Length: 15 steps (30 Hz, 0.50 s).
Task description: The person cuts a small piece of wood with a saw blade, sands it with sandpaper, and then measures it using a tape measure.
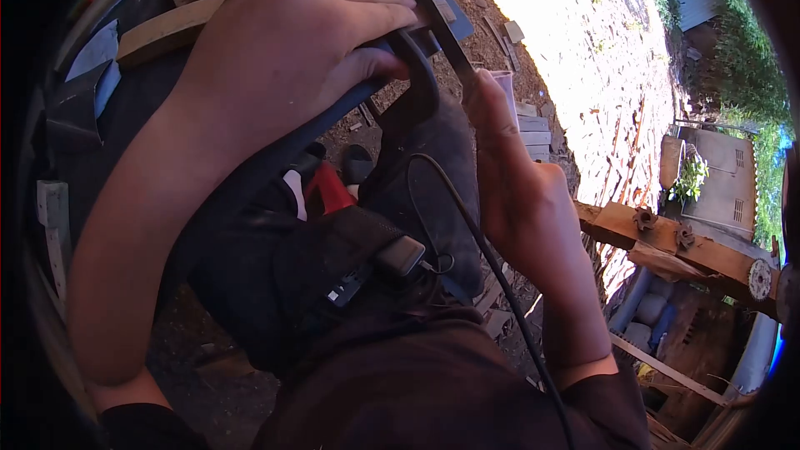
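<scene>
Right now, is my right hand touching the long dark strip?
Touching. The head view shows the lower end of the dark strip running into the right hand, with no gap between.

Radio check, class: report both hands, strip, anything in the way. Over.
Right hand holding dark strip. Left hand beside strip, contact unclear. Cable loops lower in view, not across strip.

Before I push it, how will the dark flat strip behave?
The dark flat strip looks straight beyond the right hand, so it's probably stiff. Its slim profile suggests it's light. Pushed at its holed far end, it may swivel, being gripped near the other.
</scene>
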Tool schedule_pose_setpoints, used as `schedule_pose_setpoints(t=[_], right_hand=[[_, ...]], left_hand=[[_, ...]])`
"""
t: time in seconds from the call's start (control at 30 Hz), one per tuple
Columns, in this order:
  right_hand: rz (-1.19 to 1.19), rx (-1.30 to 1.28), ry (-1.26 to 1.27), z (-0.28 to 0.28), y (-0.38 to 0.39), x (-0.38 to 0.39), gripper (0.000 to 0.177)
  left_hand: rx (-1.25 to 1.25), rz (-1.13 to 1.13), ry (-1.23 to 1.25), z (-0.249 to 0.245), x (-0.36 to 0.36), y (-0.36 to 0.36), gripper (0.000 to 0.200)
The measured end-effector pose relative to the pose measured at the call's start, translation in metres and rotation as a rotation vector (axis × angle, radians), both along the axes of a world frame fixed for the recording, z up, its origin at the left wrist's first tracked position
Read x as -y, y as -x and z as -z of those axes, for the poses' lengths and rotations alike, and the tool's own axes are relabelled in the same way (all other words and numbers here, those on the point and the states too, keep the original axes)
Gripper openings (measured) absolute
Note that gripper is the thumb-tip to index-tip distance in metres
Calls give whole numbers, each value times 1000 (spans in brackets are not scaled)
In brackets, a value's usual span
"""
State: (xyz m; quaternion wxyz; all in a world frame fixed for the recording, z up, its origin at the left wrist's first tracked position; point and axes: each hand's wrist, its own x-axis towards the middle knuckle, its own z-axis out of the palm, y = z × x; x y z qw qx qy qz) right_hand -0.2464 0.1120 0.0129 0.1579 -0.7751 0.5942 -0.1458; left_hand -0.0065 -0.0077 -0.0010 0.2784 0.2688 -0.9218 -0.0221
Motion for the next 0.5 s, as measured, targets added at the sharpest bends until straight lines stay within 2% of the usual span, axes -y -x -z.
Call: schedule_pose_setpoints(t=[0.07, 0.17, 0.33, 0.5], right_hand=[[32, -150, -64, -4, -9, 22, 73], [-31, -59, 108, 14, -11, 41, 89], [42, 3, -6, 6, 7, -9, 76], [-13, -116, 100, 5, -15, 46, 80]], left_hand=[[-3, 15, -32, 3, 7, -5, 48], [-15, -13, -17, 3, 2, 3, 47], [1, -27, -13, 0, -1, 1, 46], [-1, -6, 1, 3, 3, 1, 44]])
